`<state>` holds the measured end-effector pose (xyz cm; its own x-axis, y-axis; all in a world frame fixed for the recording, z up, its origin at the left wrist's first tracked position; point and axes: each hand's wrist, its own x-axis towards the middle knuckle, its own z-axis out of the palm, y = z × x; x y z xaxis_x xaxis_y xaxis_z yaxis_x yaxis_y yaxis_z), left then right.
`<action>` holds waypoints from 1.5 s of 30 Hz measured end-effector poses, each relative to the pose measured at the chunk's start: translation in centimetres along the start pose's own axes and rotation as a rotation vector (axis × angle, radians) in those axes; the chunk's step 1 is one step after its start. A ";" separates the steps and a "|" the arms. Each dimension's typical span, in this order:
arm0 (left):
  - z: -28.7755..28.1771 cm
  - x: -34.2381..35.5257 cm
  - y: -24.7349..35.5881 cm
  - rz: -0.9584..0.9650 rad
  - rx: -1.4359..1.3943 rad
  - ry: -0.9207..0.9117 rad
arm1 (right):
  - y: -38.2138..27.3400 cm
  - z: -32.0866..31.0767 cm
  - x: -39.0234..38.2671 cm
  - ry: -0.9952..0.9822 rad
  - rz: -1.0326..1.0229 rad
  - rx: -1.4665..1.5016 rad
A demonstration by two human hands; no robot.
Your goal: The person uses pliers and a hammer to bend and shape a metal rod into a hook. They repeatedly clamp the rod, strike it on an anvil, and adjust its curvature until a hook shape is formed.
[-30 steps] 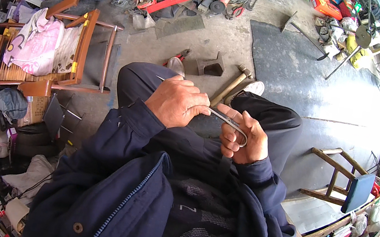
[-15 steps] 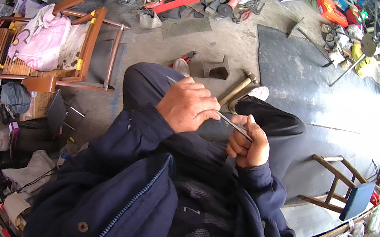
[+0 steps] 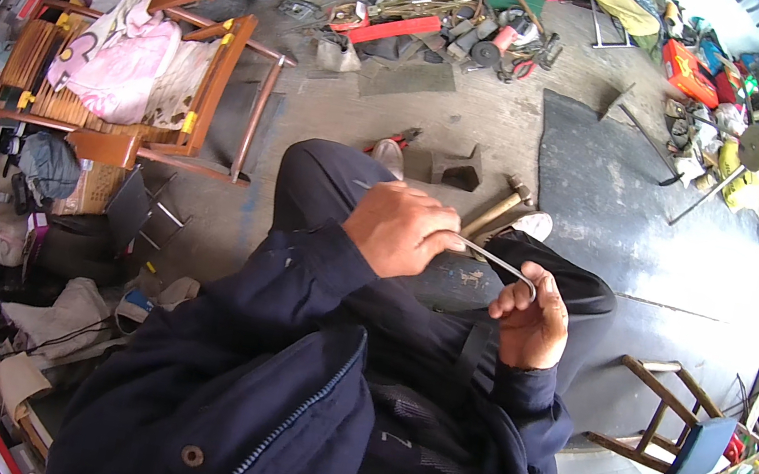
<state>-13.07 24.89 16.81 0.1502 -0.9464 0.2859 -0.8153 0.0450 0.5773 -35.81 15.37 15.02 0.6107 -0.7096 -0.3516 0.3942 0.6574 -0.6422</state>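
Thin metal rod (image 3: 494,259) is held above the lap, hooked end toward the right. Its shaft is gripped by left hand (image 3: 404,231), fingers wrapped closed, thumb along it. Right hand (image 3: 535,323) is half open, fingers loosely curled at the hook; whether the hook is pinched or merely touched can't be told. Hammer (image 3: 498,211) and metal block (image 3: 462,167) are seen on the floor beyond. Rod judged light, stiff, smooth, possibly slippery, not fragile; best gripped mid-shaft, hook steadied by fingertips.

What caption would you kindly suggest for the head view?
Left hand gripping a thin grey rod, right hand at its hooked end, a hammer beyond.
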 end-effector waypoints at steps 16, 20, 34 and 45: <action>0.7 -0.7 1.2 -0.301 -0.398 -0.313 | -0.1 -1.0 0.5 0.021 -0.180 -0.118; 0.7 -0.6 1.5 -0.312 -0.447 -0.372 | -0.1 -1.3 0.3 0.045 -0.147 -0.106; 0.9 -0.3 1.7 -0.333 -0.499 -0.363 | 0.1 -0.7 0.5 -0.046 -0.206 -0.157; 2.5 -0.7 2.3 -0.271 -0.564 -0.214 | -0.1 -0.5 0.4 -0.050 -0.235 -0.228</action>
<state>-16.47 24.85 15.98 0.1476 -0.9877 -0.0506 -0.3376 -0.0984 0.9361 -35.98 14.89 14.58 0.5563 -0.8182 -0.1453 0.3683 0.3995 -0.8395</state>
